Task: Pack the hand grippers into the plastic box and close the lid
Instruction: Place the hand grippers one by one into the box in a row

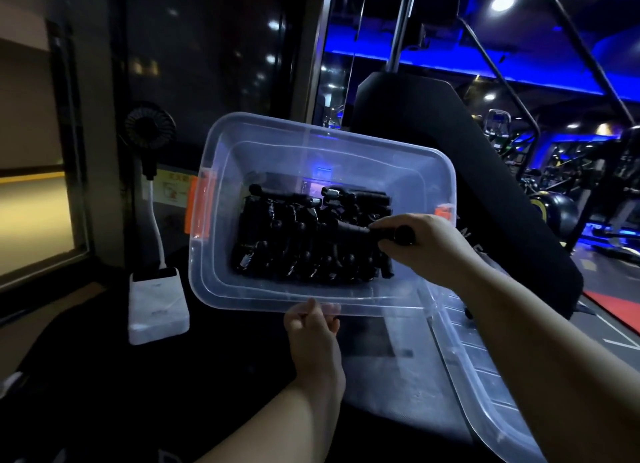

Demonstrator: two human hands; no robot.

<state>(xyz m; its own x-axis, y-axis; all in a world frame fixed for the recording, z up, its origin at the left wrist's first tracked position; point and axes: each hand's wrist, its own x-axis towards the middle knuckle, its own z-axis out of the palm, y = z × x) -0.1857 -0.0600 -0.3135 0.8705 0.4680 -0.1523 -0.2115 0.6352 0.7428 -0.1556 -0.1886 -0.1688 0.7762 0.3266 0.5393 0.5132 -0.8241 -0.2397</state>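
Note:
A clear plastic box with orange latches is tilted toward me, its open top facing the camera. Several black hand grippers with metal springs lie packed in rows on its bottom. My left hand grips the box's near rim from below. My right hand reaches in over the right rim and holds the handle of one black hand gripper above the pile. The clear lid lies apart, down at the right under my right forearm.
A white power bank with a small clip fan on a white neck stands at the left on the dark surface. A black padded gym seat rises behind the box. Gym machines fill the blue-lit background at the right.

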